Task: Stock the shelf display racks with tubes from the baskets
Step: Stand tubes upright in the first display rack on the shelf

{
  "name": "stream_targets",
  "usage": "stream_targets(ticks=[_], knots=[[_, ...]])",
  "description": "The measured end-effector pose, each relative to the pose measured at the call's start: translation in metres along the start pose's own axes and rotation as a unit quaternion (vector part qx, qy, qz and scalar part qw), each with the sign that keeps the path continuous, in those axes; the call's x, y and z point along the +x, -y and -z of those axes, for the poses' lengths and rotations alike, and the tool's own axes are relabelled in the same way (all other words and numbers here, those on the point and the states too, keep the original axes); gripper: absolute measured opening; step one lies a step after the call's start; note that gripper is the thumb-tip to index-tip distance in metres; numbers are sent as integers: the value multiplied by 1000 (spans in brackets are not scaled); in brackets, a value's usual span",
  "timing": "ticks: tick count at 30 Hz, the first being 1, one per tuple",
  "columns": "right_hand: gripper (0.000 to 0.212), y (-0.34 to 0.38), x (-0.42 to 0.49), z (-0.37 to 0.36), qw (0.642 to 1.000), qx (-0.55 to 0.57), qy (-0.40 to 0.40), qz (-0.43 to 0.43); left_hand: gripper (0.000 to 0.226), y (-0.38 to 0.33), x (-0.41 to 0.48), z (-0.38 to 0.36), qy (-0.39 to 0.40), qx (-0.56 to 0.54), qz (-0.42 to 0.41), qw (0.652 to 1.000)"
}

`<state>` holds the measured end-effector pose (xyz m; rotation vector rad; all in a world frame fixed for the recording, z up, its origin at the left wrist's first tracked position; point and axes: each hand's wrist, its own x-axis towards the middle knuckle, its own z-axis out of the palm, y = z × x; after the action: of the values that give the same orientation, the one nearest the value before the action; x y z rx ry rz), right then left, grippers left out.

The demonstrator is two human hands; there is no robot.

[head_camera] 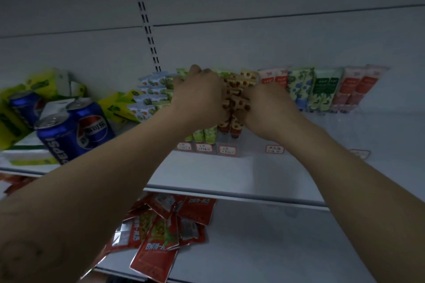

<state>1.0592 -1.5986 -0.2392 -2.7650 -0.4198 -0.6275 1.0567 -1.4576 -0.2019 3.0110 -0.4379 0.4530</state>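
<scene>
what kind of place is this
Probably a small shop or supermarket aisle: white slotted shelving, price labels under a row of tubes, and Pepsi cans stocked beside them.

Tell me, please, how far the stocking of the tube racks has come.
Done: the blue floral tubes, dark green tubes and pink tubes on the right stand in rows, as do the blue-white tubes on the left. In hand: the left grip and right grip hold the brown spotted tubes together in the middle row. Left: unclear, no basket is in view.
</scene>
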Motion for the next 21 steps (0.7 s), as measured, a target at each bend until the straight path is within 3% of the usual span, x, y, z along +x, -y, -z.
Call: stream_targets(ticks=[11,16,21], knots=[[23,-11,-14,3,995,77,-30,49,17,5,-6,-5,-27,-17,-2,999],[32,-10,-6,35,990,62,-124,3,18,4,-4,-4,-21,-40,7,999],[32,-3,2,59,995,70,-73,21,28,-8,-2,-4,-20,9,15,1000]])
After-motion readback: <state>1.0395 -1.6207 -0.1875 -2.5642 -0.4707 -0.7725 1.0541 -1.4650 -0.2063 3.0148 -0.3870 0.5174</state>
